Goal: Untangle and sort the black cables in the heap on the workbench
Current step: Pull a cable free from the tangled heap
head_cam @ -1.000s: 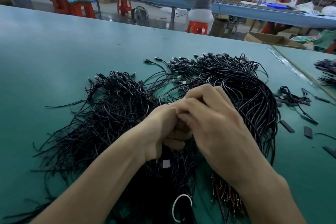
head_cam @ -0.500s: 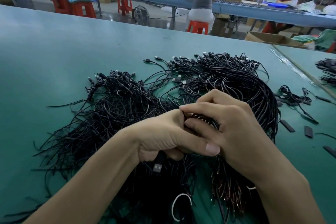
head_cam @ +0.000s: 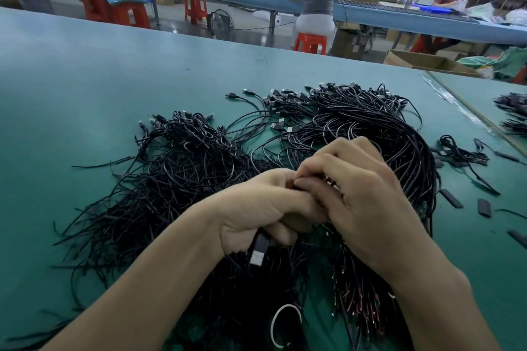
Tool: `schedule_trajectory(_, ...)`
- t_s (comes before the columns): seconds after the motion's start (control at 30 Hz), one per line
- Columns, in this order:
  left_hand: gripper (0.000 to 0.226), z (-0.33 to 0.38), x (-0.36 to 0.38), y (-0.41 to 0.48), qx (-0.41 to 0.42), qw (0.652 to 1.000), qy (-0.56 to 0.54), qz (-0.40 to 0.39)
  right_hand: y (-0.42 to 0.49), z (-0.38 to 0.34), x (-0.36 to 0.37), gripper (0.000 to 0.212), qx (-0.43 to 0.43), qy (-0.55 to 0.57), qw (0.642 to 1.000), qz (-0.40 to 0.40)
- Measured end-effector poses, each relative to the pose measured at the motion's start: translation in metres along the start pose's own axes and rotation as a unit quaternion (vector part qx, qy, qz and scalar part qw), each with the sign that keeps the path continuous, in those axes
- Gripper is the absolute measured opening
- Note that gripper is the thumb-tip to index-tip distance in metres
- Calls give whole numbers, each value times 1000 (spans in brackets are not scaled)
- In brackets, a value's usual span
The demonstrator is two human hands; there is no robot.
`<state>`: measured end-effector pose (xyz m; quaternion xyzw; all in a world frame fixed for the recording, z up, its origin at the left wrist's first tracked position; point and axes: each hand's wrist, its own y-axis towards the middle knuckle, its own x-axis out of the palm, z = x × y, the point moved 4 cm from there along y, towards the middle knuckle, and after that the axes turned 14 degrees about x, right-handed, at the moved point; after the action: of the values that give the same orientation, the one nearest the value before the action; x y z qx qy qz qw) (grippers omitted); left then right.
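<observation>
While left hand point(head_cam: 256, 208) grips a cable point(head_cam: 261, 238) above its plug point(head_cam: 257, 259) and right hand point(head_cam: 365, 202) pinches cable beside it, I judge heap point(head_cam: 185, 179) limp, light, snag-prone; hold near plugs.

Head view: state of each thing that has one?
Left hand: grips a cable, plug sticking out below the fist.
Right hand: fingers curled, pinching strands beside the left hand.
Heap: tangled, spread on the bench.
Bundle: curved, roughly aligned.
Sleeve pieces: loose, right of the heap.
</observation>
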<state>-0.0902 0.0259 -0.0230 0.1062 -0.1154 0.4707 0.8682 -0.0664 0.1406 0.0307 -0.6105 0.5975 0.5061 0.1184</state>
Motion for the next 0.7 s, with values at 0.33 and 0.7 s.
schedule_trajectory(0.33,38,20,15,-9,132,963,-109,206,-1,4,12,9,111,120,982,91)
schedule_trajectory(0.7,39,29,1,-17,280,901,-191,270,-3,-11,37,13,179,349,919,-48)
